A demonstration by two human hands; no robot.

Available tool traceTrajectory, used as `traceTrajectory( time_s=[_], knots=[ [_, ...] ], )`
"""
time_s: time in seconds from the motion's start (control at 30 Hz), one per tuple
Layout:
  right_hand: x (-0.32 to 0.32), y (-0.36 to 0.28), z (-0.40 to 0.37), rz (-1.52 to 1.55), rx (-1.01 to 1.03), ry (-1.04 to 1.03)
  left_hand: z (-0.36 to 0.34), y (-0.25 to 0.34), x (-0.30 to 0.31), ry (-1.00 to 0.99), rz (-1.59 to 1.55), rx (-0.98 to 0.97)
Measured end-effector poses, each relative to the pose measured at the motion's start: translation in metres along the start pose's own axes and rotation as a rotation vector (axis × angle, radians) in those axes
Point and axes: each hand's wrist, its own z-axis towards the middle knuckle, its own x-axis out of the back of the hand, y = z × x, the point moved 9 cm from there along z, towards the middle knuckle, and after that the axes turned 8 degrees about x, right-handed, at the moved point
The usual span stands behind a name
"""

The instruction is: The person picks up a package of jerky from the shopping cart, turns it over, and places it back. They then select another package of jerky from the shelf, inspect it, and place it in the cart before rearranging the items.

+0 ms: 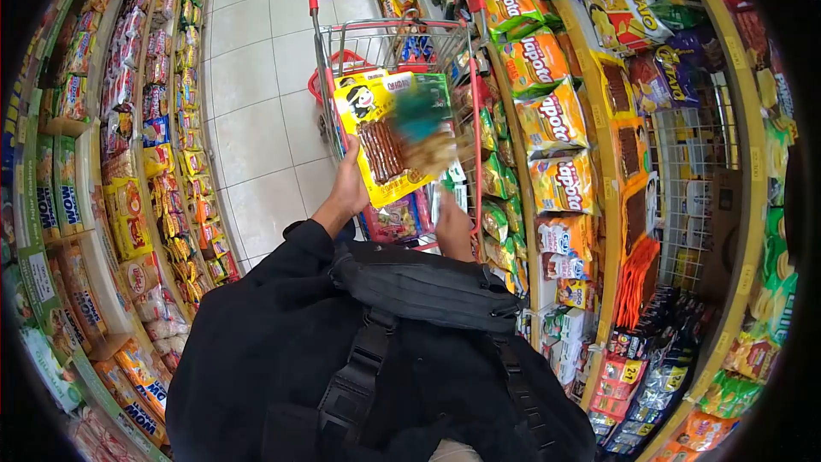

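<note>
Gripped along its left edge by my left hand (345,186) is a flat yellow snack pack (380,150) with brown sticks showing through its window. The pack is tilted above the shopping cart. Beside it, overlapping its right side, is a green snack pack (419,120) with pale pieces low down, smeared by motion. My right hand (453,227) is closed at the lower end of the green pack. Its fingers are blurred, and their exact contact is hard to see. Below both packs, the metal shopping cart (473,43) has a yellowish handle with red ends.
Inside the cart lie pink and purple packages (395,216). A red basket (346,60) shows at the cart's left side. Shelves of snacks line both sides, with orange bags (554,118) close on the right and biscuit packs (128,214) on the left. White floor tiles (256,77) run between.
</note>
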Motion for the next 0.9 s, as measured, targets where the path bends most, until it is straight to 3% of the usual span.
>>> traceTrajectory(
  time_s=[0.03,0.1,0.17,0.2,0.3,0.37,0.4,0.47,0.53,0.63,0.77,0.9],
  knots=[
    [-0.007,-0.019,-0.002,0.017,0.152,-0.054,0.004,-0.006,0.007,-0.041,0.000,0.045],
    [-0.025,0.003,-0.003,0.013,0.010,-0.111,0.004,-0.005,0.010,-0.023,0.039,0.004],
    [-0.009,0.034,0.002,-0.136,-0.273,-0.087,-0.007,0.005,-0.021,0.006,0.059,-0.021],
    [0.005,0.049,0.005,0.023,-0.282,0.119,-0.007,0.006,-0.018,0.032,0.065,-0.037],
    [0.032,0.024,0.019,0.061,-0.334,0.220,-0.004,0.004,-0.012,0.062,0.110,-0.039],
    [0.013,-0.004,0.025,0.051,0.075,0.155,0.001,-0.004,-0.015,0.024,0.165,0.003],
    [0.017,-0.034,0.034,0.111,0.186,0.116,0.005,-0.010,-0.015,0.010,0.164,0.050],
    [0.007,0.023,0.032,0.012,-0.119,0.089,0.007,-0.022,-0.012,-0.010,0.161,0.140],
    [0.016,0.068,0.030,0.078,-0.361,0.121,0.010,-0.020,-0.002,0.058,0.278,0.049],
    [0.047,0.050,0.030,0.125,-0.298,0.343,0.010,-0.016,0.003,0.110,0.322,0.012],
    [0.009,0.005,0.020,0.016,-0.012,0.072,0.016,-0.024,0.004,0.063,0.301,0.113],
    [-0.023,0.102,-0.016,0.263,-0.456,0.214,0.014,-0.018,0.009,0.109,0.311,0.085]
  ],
)
